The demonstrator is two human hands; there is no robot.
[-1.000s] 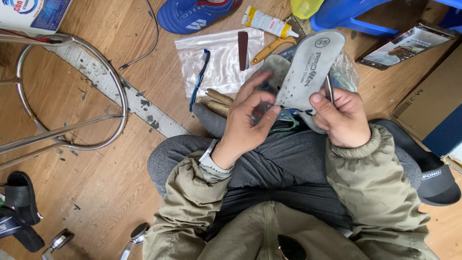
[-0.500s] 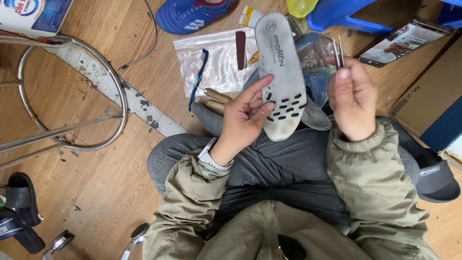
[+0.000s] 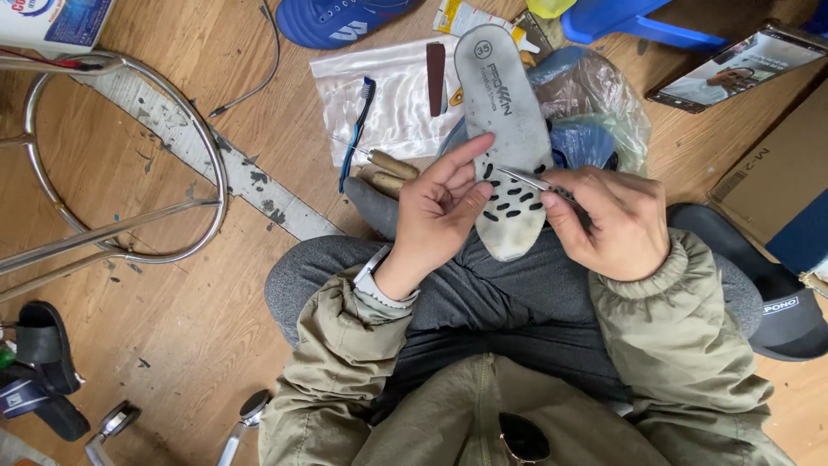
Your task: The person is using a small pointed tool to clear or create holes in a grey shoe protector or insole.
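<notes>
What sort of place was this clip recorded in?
Probably a small, informal shoe-repair spot on a wooden floor. The left hand steadies a grey perforated shoe insole while the right hand holds a thin metal tool; a blue shoe and wooden-handled tools lie nearby.

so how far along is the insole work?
Done: the grey perforated foam insole is out, lying underside-up on the lap. In hand: left hand steadies it; right hand holds a thin metal tool against the perforations. Left: the blue shoe lies untouched on the floor.
</notes>
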